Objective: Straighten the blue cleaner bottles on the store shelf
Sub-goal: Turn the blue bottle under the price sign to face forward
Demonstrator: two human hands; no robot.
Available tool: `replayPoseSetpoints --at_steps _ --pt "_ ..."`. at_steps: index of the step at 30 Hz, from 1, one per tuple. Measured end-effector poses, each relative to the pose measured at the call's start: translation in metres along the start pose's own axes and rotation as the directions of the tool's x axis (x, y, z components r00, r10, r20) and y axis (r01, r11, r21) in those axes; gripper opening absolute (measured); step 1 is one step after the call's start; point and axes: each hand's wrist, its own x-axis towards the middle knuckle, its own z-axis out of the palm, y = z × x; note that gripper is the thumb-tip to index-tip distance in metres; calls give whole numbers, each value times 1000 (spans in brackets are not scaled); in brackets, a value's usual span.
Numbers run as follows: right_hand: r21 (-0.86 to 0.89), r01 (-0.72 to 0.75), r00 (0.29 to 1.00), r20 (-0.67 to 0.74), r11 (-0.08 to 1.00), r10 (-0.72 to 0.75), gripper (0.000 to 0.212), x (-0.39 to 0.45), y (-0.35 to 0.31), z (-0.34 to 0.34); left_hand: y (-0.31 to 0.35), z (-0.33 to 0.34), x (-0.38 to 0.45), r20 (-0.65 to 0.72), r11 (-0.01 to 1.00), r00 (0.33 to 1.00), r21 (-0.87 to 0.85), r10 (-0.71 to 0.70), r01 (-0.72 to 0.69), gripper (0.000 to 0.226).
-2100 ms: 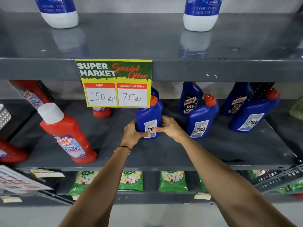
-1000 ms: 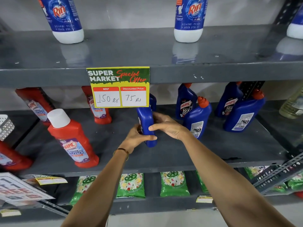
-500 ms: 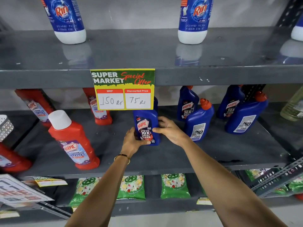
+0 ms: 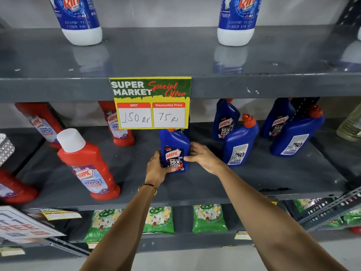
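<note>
A blue Harpic cleaner bottle (image 4: 174,147) stands upright on the middle grey shelf (image 4: 195,194), its front label facing me. My left hand (image 4: 157,169) grips its lower left side and my right hand (image 4: 203,156) holds its right side. Its cap is half hidden behind the price sign. To the right, a blue bottle (image 4: 239,142) shows its back label, with another (image 4: 225,120) behind it facing front. Further right stands a blue bottle (image 4: 297,135) with its back label out, and one (image 4: 277,118) behind it.
A yellow-green price sign (image 4: 150,102) hangs from the upper shelf edge. Red Harpic bottles (image 4: 88,165) stand on the left of the middle shelf. White-based Rin bottles (image 4: 78,18) stand on the top shelf. Green packets (image 4: 209,218) lie on the lower shelf.
Both hands have turned the blue bottle from back label out, through side-on, to front label facing me. It now stands on the shelf a little nearer the front.
</note>
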Motion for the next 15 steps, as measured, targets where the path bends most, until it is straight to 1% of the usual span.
replayPoseSetpoints --at_steps 4,8,11,12,15 --pt "-20 -21 1000 -4 1000 21 53 -2 -2 -1 0 2 -3 -1 1000 1000 20 8 -8 63" --pt "-34 -44 998 -48 998 43 56 -10 -2 2 -5 2 -12 -17 999 999 37 33 -33 55" --pt "-47 -62 988 -146 997 54 61 -19 4 2 -7 1 -26 -87 1000 996 -4 26 -27 54" --pt "-57 -68 981 -187 996 56 61 -20 6 1 -7 2 -29 -130 1000 991 -14 19 -21 53" --pt "-121 -100 939 -341 988 53 52 -31 18 -4 -10 7 -45 -260 999 966 -46 12 -25 43"
